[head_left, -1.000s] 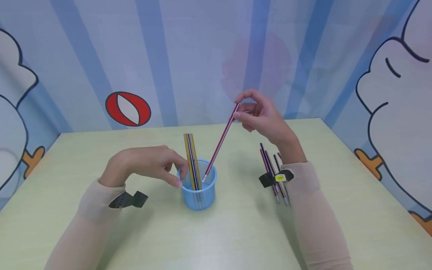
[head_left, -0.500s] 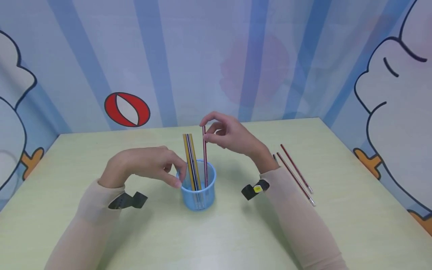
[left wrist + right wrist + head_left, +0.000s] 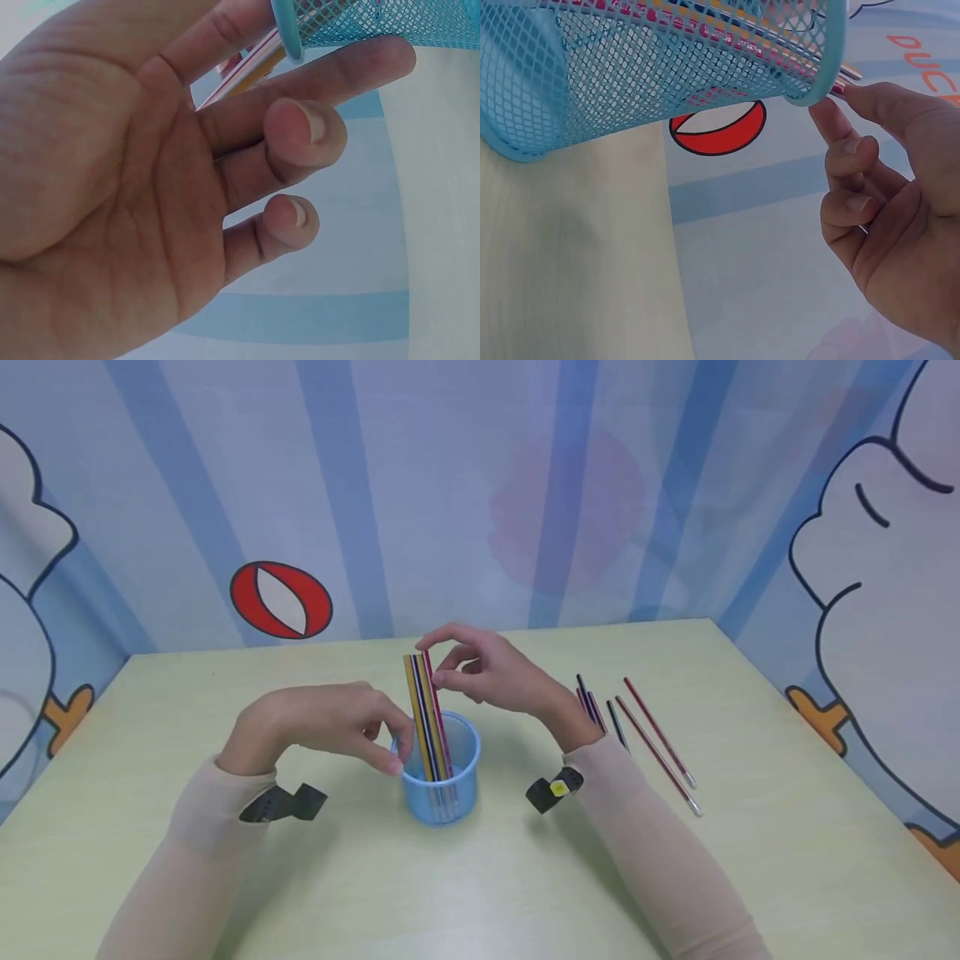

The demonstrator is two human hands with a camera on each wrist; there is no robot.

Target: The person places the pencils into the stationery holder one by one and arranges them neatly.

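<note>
A light-blue mesh pencil cup (image 3: 441, 803) stands upright on the table. My left hand (image 3: 322, 722) pinches its left rim between thumb and fingers; in the left wrist view the rim passes by the fingers (image 3: 337, 71). Yellow and dark striped pencils (image 3: 420, 714) lean together inside the cup, tops tilted left. Beside them is a red pencil (image 3: 438, 718), its lower end in the cup. My right hand (image 3: 491, 672) pinches that pencil near its top, index fingertip on the upper end. The right wrist view shows thumb and finger at the pencil tips by the mesh rim (image 3: 829, 52).
On the table (image 3: 480, 902) to the right, two red pencils (image 3: 660, 756) lie slanting, with several dark and red ones (image 3: 588, 697) partly behind the right forearm. A printed blue striped backdrop (image 3: 465, 485) rises behind the table's far edge.
The right hand has brought the red pencil left and down into the cup, from a slant to nearly upright, then against the other pencils. The left hand has stayed on the rim.
</note>
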